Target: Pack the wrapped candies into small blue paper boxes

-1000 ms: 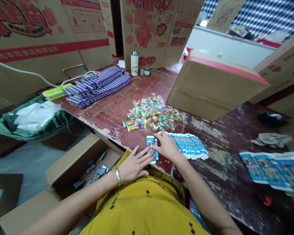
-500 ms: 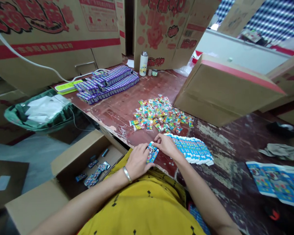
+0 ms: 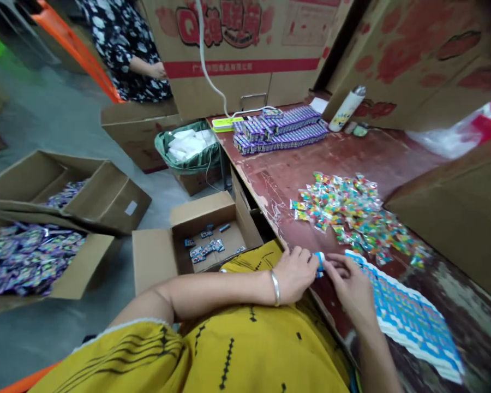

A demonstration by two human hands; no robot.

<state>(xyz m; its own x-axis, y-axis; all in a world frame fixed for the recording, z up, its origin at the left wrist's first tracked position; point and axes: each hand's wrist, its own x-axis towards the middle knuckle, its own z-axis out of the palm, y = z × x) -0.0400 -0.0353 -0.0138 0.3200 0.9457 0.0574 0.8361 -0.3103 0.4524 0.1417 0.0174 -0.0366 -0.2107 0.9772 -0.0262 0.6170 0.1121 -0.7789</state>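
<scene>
One blue carton [image 3: 320, 265] is pinched by the left hand [image 3: 297, 274] and right hand [image 3: 352, 284]; beyond the carton, one candy heap [image 3: 352, 210] and, rightward, one overlapping row of flat blue cartons [image 3: 411, 311] are seen.

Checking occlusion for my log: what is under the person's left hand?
Part of a blue and white package shows beside the fingers of the left hand. Whatever else lies beneath is covered and cannot be seen.

Behind the left fingers [image 3: 311, 266], a silvery bangle [image 3: 275, 288]; farther back, a mustard-yellow top [image 3: 251, 349] with black diamond motifs [image 3: 228, 357] and a pale-edged sleeve [image 3: 118, 355]
</scene>
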